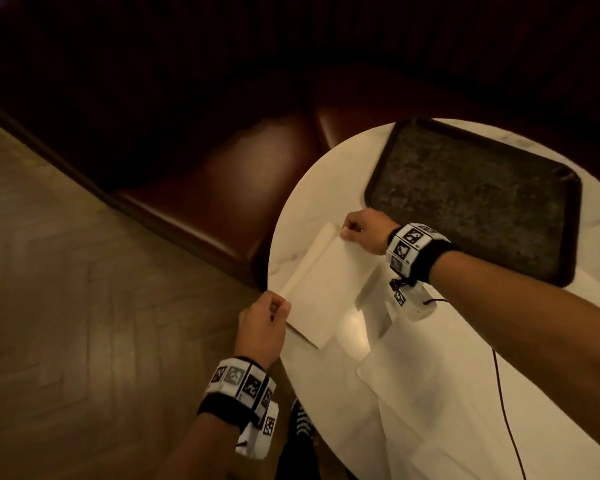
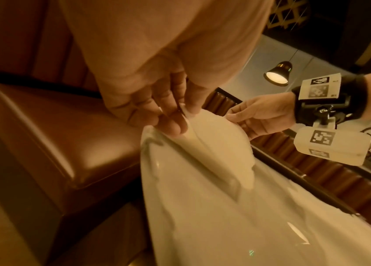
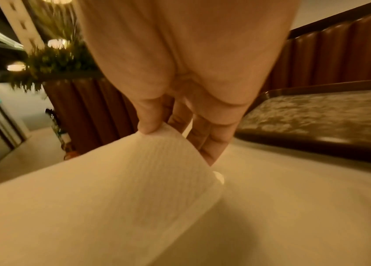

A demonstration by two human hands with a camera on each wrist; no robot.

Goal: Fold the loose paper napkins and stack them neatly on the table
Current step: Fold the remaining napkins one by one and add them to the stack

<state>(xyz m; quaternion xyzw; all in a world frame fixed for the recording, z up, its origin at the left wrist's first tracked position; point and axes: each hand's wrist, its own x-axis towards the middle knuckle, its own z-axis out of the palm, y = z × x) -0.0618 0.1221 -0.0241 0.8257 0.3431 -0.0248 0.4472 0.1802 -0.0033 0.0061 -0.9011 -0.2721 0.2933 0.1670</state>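
A white paper napkin (image 1: pixel 326 285) is held just above the round white table (image 1: pixel 465 393), its far-left edge curled over in a fold. My left hand (image 1: pixel 274 313) pinches its near-left corner at the table's rim. My right hand (image 1: pixel 352 230) pinches the far corner beside the tray. In the left wrist view the napkin (image 2: pixel 216 144) bows up between my left fingers (image 2: pixel 173 122) and my right hand (image 2: pixel 248 117). The right wrist view shows thumb and fingers (image 3: pixel 150 126) nipping the napkin (image 3: pixel 134 180) corner. More loose white napkins (image 1: pixel 413 393) lie flat under and near it.
A dark rectangular tray (image 1: pixel 471 199) sits on the table's far side, right behind my right hand. A brown leather bench (image 1: pixel 201 188) runs along the table's left. A thin black cable (image 1: pixel 503 393) trails over the table on the right. Wood floor (image 1: pixel 66 306) lies to the left.
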